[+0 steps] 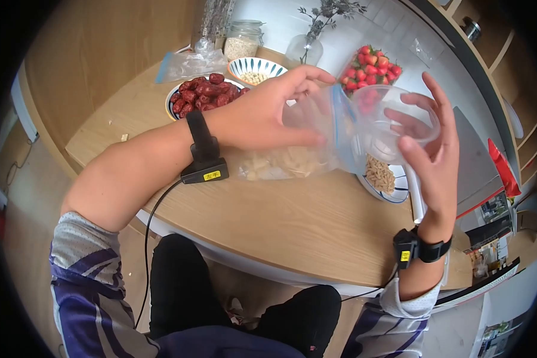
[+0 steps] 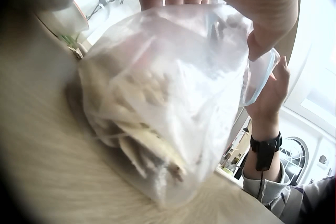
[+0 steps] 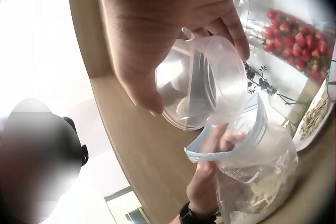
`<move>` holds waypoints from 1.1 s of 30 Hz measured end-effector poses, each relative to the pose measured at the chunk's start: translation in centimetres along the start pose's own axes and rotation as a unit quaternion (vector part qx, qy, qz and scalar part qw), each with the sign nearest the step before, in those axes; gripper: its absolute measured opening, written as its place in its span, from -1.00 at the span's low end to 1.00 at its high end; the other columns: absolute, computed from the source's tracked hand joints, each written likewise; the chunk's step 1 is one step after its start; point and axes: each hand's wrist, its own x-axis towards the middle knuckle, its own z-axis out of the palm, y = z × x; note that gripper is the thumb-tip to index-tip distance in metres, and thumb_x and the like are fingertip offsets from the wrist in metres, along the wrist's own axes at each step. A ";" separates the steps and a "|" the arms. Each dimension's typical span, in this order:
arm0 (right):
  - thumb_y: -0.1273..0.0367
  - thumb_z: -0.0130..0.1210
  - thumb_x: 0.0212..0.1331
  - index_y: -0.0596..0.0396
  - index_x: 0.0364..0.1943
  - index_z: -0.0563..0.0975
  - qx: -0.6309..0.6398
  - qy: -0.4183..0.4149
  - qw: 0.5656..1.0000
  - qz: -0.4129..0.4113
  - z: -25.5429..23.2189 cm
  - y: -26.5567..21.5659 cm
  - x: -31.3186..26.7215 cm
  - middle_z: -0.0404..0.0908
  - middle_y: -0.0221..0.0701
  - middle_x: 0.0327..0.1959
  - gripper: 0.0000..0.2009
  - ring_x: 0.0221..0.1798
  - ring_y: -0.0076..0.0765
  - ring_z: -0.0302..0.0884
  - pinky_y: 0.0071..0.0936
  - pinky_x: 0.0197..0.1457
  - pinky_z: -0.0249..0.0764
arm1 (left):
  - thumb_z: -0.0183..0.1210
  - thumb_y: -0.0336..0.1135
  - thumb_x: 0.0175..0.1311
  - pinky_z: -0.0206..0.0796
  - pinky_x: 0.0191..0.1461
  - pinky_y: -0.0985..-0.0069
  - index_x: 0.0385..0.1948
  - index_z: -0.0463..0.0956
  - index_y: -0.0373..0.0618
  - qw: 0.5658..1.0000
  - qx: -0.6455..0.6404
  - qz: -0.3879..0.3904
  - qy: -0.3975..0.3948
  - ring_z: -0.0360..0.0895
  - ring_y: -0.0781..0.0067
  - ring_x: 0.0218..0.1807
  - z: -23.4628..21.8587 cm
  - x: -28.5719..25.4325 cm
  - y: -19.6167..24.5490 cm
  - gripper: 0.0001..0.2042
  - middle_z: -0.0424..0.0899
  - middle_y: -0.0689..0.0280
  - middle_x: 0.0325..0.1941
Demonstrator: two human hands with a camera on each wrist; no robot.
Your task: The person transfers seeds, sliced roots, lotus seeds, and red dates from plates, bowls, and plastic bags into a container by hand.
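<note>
Wooden and rounded at its near edge, the tabletop point(image 1: 268, 221) carries a bowl of red dates point(image 1: 204, 94), a bowl of pale nuts point(image 1: 256, 69), a glass jar point(image 1: 243, 39) and a box of strawberries point(image 1: 370, 67). From the head view, the left hand point(image 1: 268, 110) grips the top of a clear zip bag point(image 1: 292, 152) that stands on the wood with pale dried slices inside. The right hand point(image 1: 432, 140) curls around a clear plastic cup point(image 1: 394, 122), tipped on its side with its mouth toward the bag's blue-edged opening. Under the cup sits another bowl of slivered food point(image 1: 380, 176).

The left wrist view looks up at the bag point(image 2: 168, 103) from below: its bottom rests on the tabletop, the slices are heaped low, and the fingers point(image 2: 262, 40) pinch the upper edge. The right hand point(image 2: 270, 95) shows beyond.

From the right wrist view the cup point(image 3: 202, 85) is clamped between thumb and fingers, looks empty, and hangs just above the bag's opening point(image 3: 231, 148), which the left hand holds only partly spread.

My judgement: the bag's mouth is soft and held on one side only, so it could fold shut, and the cup rim might catch it. If the grip drags sideways, the bag could tip and spill slices.
</note>
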 end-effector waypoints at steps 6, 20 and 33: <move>-0.08 0.70 0.02 0.30 0.71 0.41 0.173 -0.122 0.977 0.033 -2.7 3.9 -2.1 0.61 -0.09 0.49 0.19 0.50 0.13 0.72 0.01 0.57 0.60 | 0.48 -0.47 0.54 0.48 0.56 0.38 0.66 0.35 -0.12 0.995 0.018 0.022 0.098 0.63 0.51 0.41 -0.5 0.5 -1.1 -0.30 0.70 0.32 0.36; 0.30 0.66 0.20 0.15 0.74 0.40 0.072 -0.298 0.948 0.088 0.0 5.6 -3.1 0.63 -0.24 0.63 -0.01 0.67 -0.23 0.50 -0.17 0.72 0.36 | 0.39 -0.57 0.63 0.78 0.30 0.32 0.28 0.56 -0.25 0.961 -0.002 0.089 0.261 0.82 0.32 0.26 -1.3 1.9 -0.6 -0.69 0.73 0.18 0.31; 0.18 0.44 0.64 0.36 0.69 0.27 0.179 -0.194 0.947 0.183 4.6 6.6 -2.2 0.81 -0.25 0.29 -0.19 0.26 -0.51 0.74 -0.47 0.37 0.61 | 0.38 -0.53 0.68 0.63 0.08 0.60 0.08 0.55 -0.17 0.901 -0.133 0.247 0.331 0.76 0.64 -0.02 1.5 6.7 2.1 -0.83 0.83 0.33 -0.05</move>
